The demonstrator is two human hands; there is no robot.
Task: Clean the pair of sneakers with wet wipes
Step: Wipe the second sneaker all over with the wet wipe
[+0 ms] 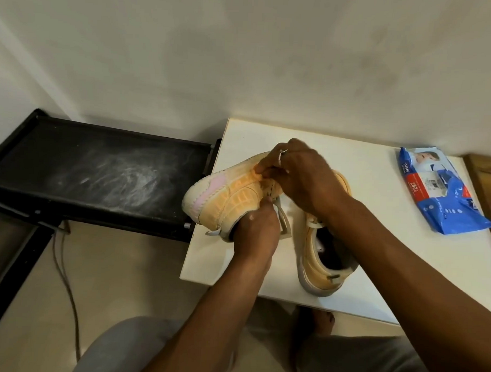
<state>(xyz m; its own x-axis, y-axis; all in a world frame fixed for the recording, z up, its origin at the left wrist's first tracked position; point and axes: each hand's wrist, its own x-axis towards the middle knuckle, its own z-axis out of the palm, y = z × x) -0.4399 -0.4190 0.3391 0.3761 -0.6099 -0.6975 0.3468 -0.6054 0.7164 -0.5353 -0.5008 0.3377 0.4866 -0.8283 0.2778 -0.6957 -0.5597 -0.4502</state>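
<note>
A peach sneaker with a pink patch (227,196) is lifted on its side over the left part of the white table (375,274). My left hand (253,233) grips it at the heel opening, fingers inside. My right hand (297,173) curls over its top at the laces and tongue; whether it holds a wipe is hidden. The second peach sneaker (322,261) lies on the table just right of my left hand, partly under my right forearm. A blue pack of wet wipes (439,189) lies at the table's far right.
A black dusty tray-like shelf (100,169) stands left of the table, touching its edge. A cable (65,285) hangs down onto the floor below it. My knees in grey fabric (127,346) are under the near table edge. A white wall rises behind.
</note>
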